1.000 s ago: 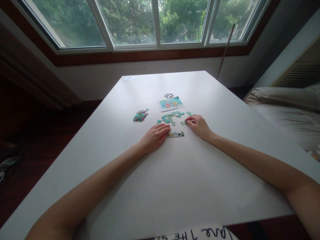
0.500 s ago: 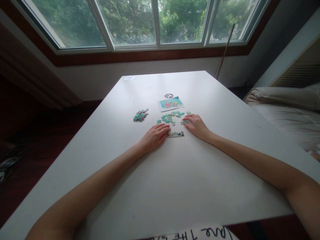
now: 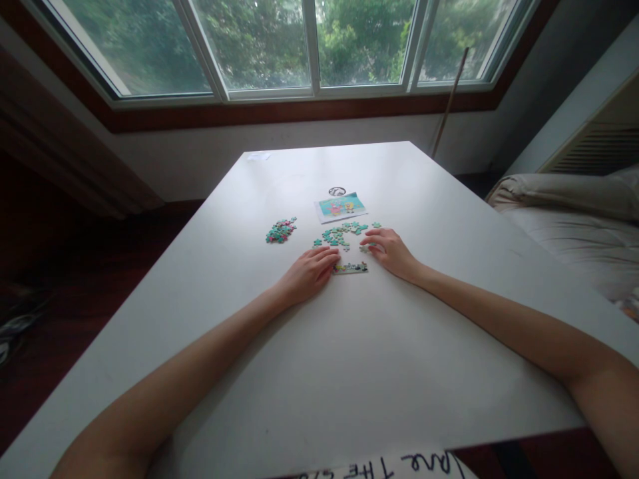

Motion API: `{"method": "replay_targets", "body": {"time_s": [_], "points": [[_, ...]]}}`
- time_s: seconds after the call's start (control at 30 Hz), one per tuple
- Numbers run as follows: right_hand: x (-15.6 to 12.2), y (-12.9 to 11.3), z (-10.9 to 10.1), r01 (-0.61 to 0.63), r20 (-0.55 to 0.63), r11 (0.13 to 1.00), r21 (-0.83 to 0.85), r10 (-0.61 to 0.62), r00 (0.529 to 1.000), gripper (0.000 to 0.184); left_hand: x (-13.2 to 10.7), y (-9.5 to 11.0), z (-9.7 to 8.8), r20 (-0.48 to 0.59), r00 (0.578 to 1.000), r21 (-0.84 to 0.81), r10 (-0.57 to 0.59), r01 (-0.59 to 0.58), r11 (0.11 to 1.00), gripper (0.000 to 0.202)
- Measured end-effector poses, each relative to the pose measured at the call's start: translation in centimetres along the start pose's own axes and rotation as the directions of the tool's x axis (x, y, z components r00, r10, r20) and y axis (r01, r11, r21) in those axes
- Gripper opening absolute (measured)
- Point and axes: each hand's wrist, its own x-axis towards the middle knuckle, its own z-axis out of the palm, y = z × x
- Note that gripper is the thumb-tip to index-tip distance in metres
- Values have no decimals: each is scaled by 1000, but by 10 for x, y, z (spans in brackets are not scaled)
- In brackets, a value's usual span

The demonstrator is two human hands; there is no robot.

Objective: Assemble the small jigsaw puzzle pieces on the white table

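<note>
My left hand (image 3: 313,267) lies flat on the table, fingers stretched out, with its fingertips at the left end of a joined strip of puzzle pieces (image 3: 352,268). My right hand (image 3: 388,247) is beside the right end of the loose green puzzle pieces (image 3: 341,234), its fingers apart and bent a little. Under its fingertips are a few pale green pieces (image 3: 364,249), partly hidden; none looks lifted. Left of the loose pieces is a heap of green and pink puzzle pieces (image 3: 281,230). Behind them lies a picture card (image 3: 341,208) with cartoon figures on turquoise.
A small round dark-rimmed object (image 3: 337,191) sits behind the card on the white table (image 3: 379,346). Handwritten paper (image 3: 389,466) shows at the near edge. A pale sofa (image 3: 564,219) stands to the right, and a wooden stick (image 3: 450,103) leans by the window.
My right hand has shifted slightly to the left, its index finger reaching further over the loose pieces. My left hand and the strip have stayed in place.
</note>
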Motion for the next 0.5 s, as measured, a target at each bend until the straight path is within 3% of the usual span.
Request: {"method": "replay_targets", "body": {"time_s": [0.2,0.5], "points": [[0,1,0,-34,-72,998,57,38,997,21,-1,-3,3,-12,1000,4,8,-8,1000,32],[-1,1,0,24,-18,986,164,-22,1000,30,0,-1,1,-14,1000,5,4,-4,1000,31]]}}
